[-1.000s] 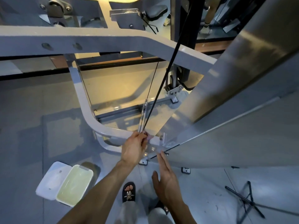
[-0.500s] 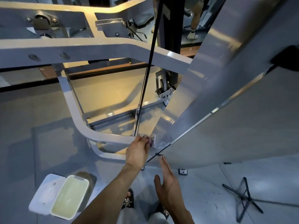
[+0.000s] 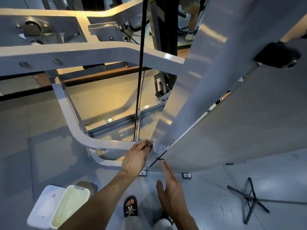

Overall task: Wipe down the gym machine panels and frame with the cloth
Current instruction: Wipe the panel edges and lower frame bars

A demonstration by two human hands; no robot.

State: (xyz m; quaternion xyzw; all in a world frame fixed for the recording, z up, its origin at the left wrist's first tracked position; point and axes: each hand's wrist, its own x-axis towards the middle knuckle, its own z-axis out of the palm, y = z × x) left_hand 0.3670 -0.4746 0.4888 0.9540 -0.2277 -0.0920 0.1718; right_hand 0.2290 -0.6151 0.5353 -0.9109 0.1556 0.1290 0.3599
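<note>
Low at the frame (image 3: pixel 106 144) corner, my left hand (image 3: pixel 135 157) pinches something small; right hand (image 3: pixel 172 193) spread flat. Next, wipe upward.

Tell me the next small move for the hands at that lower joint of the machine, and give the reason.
Probably draw the left hand back along the curved frame tube, wiping as it goes. Its fingers are curled at the bolted joint where tube meets panel; whether they hold a cloth cannot be told. The right hand is open, fingertips at the panel's lower edge, steadying.
</note>
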